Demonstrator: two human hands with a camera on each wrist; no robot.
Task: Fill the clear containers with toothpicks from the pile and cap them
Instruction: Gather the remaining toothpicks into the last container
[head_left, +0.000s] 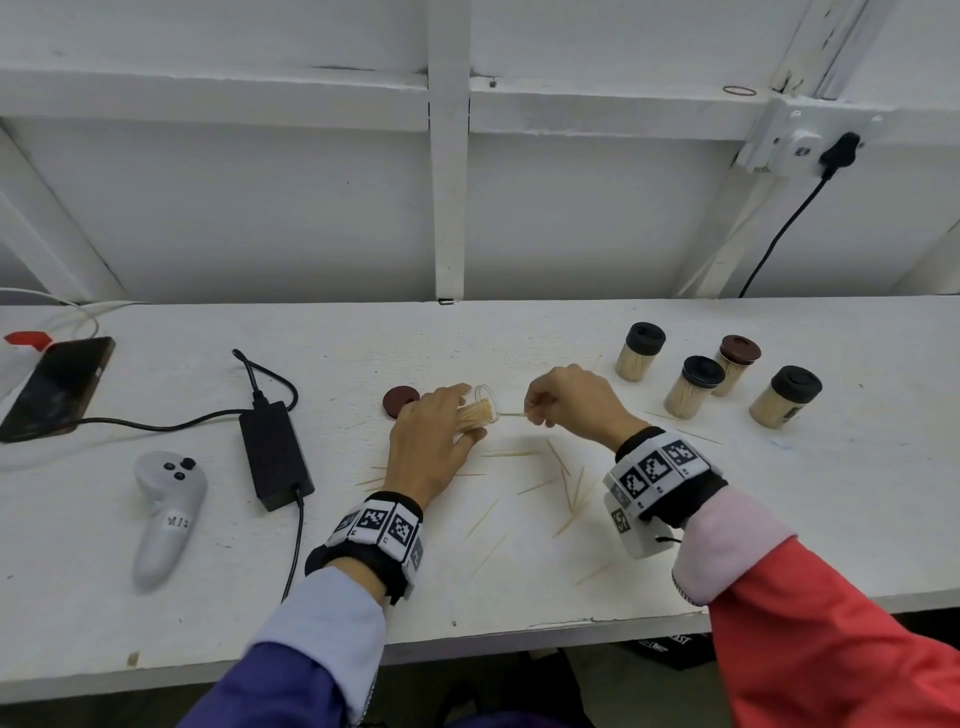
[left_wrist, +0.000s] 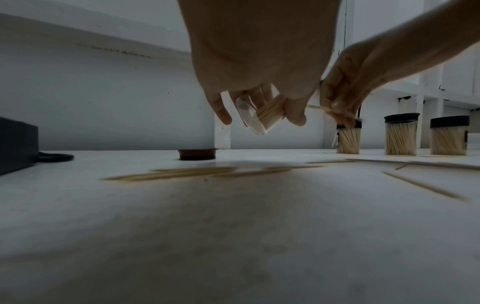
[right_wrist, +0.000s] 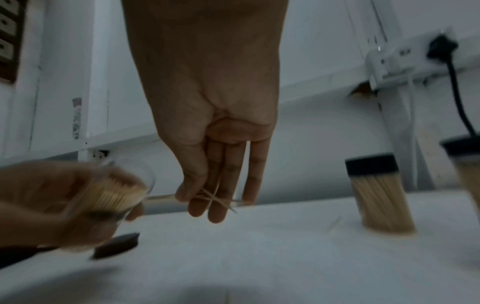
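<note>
1. Toothpicks, thin pale wooden sticks (head_left: 569, 488), lie scattered on the white counter (head_left: 519, 571) just below and between the two hands; only a thin remnant of the pile is left.
2. Held off the counter, the small clear plastic container (head_left: 480, 410) sits in the left hand (head_left: 431, 447), whose fingers and thumb curl round its body. It is tipped on its side with the open mouth turned toward the right hand, probably so sticks can slide in lengthwise.
3. That container already looks mostly full of sticks, packed toward its base.
4. Just beside the mouth, the right hand (head_left: 571, 400) pinches a few toothpicks between thumb and fingertips; the right wrist view shows them crossed in the fingers (right_wrist: 221, 185), one tip pointing at the opening.
5. Behind the left hand, a dark reddish-brown round cap (head_left: 401, 401) rests flat on the counter within easy reach, likely waiting for this container.
6. Beyond the right hand stand four capped containers full of toothpicks (head_left: 693, 387), set apart as finished work.
7. Judgement: crossed sticks may jam at the rim, so aligning them first would help.
</note>
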